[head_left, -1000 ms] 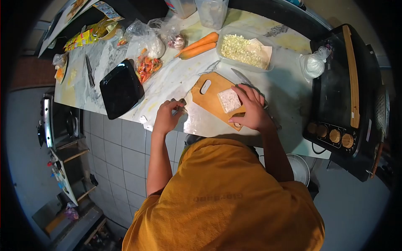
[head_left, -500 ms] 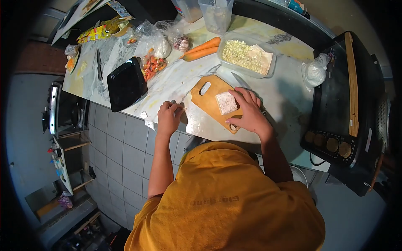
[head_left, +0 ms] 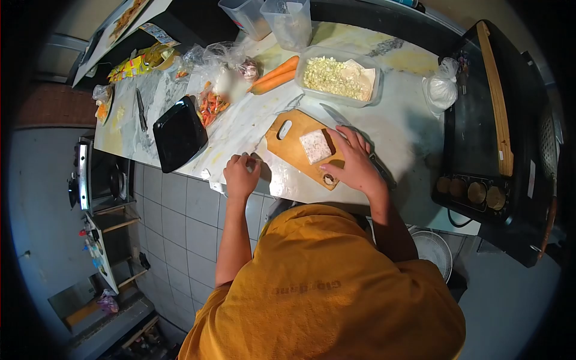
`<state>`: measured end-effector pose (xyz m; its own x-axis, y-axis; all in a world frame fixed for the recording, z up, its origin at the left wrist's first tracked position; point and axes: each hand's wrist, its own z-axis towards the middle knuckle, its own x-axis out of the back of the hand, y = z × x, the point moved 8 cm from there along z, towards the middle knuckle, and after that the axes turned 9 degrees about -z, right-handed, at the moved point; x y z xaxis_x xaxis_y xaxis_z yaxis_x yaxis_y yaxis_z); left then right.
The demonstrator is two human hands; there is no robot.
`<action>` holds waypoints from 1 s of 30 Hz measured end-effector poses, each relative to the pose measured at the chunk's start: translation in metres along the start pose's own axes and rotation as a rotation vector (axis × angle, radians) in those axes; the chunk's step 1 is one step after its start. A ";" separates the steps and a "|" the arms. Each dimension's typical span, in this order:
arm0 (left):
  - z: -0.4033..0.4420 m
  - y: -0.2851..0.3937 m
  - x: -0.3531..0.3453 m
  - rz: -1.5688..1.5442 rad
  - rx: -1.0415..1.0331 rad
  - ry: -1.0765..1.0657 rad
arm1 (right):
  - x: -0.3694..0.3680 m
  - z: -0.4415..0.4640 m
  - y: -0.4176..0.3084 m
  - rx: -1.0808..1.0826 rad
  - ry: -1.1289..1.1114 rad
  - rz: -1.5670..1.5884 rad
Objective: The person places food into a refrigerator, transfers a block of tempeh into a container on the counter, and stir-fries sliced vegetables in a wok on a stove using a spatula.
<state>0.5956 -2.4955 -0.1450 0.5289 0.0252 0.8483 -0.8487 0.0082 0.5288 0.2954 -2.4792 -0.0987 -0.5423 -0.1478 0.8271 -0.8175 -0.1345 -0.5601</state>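
Square block (head_left: 315,146), pale and pink-speckled, is set near the right edge of the cutting board (head_left: 287,147). Left hand (head_left: 242,174) is curled at the tabletop's (head_left: 237,129) front edge; grip can't be told. Right hand (head_left: 355,166) is spread open beside the block, nothing visibly held; knife's (head_left: 333,114) middle is hidden.

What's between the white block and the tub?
Head view, going from block to tub: part of the board, the knife blade, then countertop.
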 end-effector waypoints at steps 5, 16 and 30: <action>0.010 0.011 0.006 -0.001 0.002 0.016 | 0.003 -0.001 0.014 -0.026 0.042 0.017; 0.112 0.090 -0.033 -0.146 -0.280 -0.093 | 0.008 -0.015 0.024 -0.103 0.052 -0.009; 0.154 0.113 -0.089 0.202 -0.499 -0.363 | 0.020 -0.021 0.032 -0.163 0.137 0.007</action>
<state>0.4535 -2.6510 -0.1571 0.2528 -0.2635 0.9309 -0.7864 0.5046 0.3564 0.2542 -2.4661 -0.0995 -0.5603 -0.0123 0.8282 -0.8281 0.0283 -0.5598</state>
